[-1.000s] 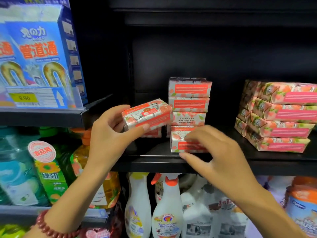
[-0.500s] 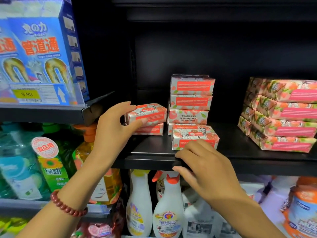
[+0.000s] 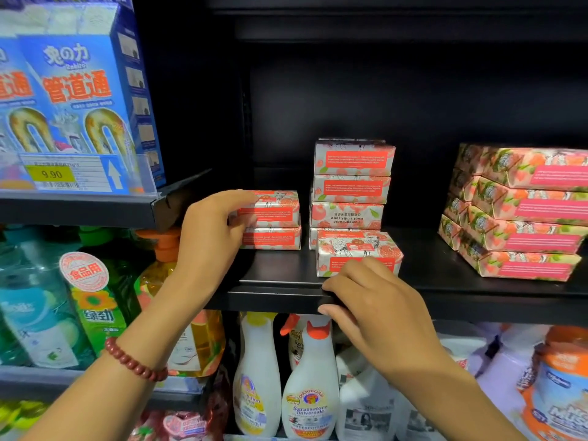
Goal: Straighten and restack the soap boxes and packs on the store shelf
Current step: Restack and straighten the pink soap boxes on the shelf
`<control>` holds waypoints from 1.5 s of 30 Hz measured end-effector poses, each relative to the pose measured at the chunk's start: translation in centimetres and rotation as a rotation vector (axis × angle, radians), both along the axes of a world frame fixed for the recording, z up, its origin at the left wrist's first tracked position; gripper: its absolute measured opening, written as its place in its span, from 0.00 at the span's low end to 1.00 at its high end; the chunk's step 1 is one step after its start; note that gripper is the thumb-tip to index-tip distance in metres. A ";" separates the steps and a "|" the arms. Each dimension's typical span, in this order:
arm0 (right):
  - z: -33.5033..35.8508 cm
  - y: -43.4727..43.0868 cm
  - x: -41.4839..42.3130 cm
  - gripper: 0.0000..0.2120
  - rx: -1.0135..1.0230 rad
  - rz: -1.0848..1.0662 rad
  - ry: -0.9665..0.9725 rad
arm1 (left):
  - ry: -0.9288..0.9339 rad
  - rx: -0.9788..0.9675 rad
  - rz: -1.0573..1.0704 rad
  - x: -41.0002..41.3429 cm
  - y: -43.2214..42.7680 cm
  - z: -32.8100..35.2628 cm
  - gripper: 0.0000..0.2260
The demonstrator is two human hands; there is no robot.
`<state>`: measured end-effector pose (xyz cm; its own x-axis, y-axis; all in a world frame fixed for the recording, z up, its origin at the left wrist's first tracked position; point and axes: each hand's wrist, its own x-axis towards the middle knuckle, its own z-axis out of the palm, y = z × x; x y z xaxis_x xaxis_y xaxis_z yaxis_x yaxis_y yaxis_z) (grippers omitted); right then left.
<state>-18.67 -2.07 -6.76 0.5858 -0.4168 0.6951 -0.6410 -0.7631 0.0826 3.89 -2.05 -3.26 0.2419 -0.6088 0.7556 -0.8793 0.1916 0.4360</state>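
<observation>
Fingers (image 3: 237,198) of left hand (image 3: 208,232) grip top box (image 3: 275,208). Right hand (image 3: 378,308) relaxed on shelf (image 3: 429,276) front edge, touching front box (image 3: 358,249); bare shelf rightward.

glossy printed paper soap boxes (image 3: 353,157) on a matt black metal shelf (image 3: 280,297)

Tall stack (image 3: 351,186): bottom box (image 3: 313,239) mostly hidden behind the front box (image 3: 359,254). Left of the stack, the left hand (image 3: 210,237) covers the upper box (image 3: 273,208) end. Right of it, the packs (image 3: 525,211) are cut off at the edge.
</observation>
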 end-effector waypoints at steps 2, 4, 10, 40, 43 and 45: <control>0.0 0.0 -0.2 0.10 0.010 0.009 0.001 | -0.027 0.033 0.014 -0.4 0.5 0.0 0.18; 0.3 0.0 -0.7 0.07 0.021 0.034 -0.065 | -0.096 0.001 0.021 -1.3 1.6 -0.3 0.18; 3.1 -2.1 -3.0 0.14 0.113 0.014 -0.330 | -0.085 0.101 -0.184 -4.6 3.6 -1.9 0.10; 3.3 -1.2 -2.4 0.29 0.259 0.330 -0.412 | 0.473 0.278 -0.666 -6.2 2.7 0.5 0.13; 3.7 -1.0 -3.3 0.38 0.416 0.353 -0.465 | 0.488 0.171 -0.656 -5.9 2.8 0.1 0.17; 4.2 -1.0 -3.7 0.40 0.503 0.368 -0.539 | 0.460 0.099 -0.663 -5.8 2.9 -0.1 0.19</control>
